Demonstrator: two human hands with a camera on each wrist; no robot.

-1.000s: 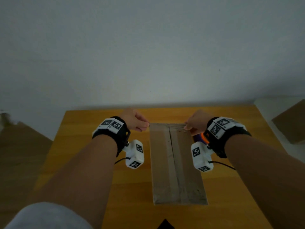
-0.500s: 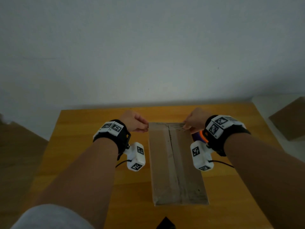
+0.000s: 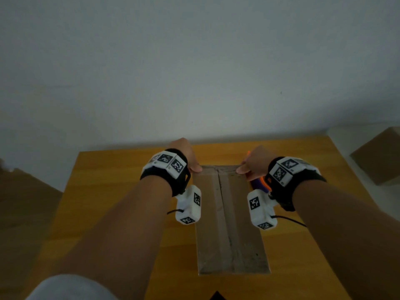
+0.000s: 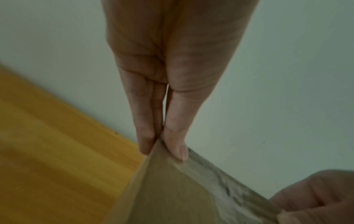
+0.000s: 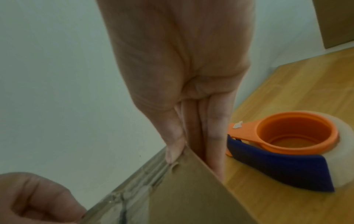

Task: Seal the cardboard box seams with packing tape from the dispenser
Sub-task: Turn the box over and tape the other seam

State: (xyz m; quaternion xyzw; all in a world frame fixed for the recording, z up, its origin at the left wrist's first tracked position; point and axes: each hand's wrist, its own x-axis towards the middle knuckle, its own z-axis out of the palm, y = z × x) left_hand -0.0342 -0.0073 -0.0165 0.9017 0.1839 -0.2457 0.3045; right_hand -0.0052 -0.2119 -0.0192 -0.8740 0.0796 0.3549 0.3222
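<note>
A long cardboard box [image 3: 229,224] lies on the wooden table [image 3: 108,191], with tape along its centre seam and a wrinkled tape strip [image 4: 229,189] across its far edge. My left hand [image 3: 194,167] pinches the far left corner [image 4: 162,151], thumb on top and fingers down the side. My right hand [image 3: 241,168] pinches the far right corner [image 5: 191,159] the same way. The orange and blue tape dispenser [image 5: 283,151] lies on the table just right of the box [image 3: 258,184], untouched.
A second cardboard box [image 3: 381,156] sits on a white surface beyond the table's right edge. A brown shape [image 3: 26,191] lies off the left edge. A plain wall rises right behind the table's far edge.
Both hands have slid a little outward along the box's far edge to its corners, fingers now down the sides. The box and the dispenser have stayed in place.
</note>
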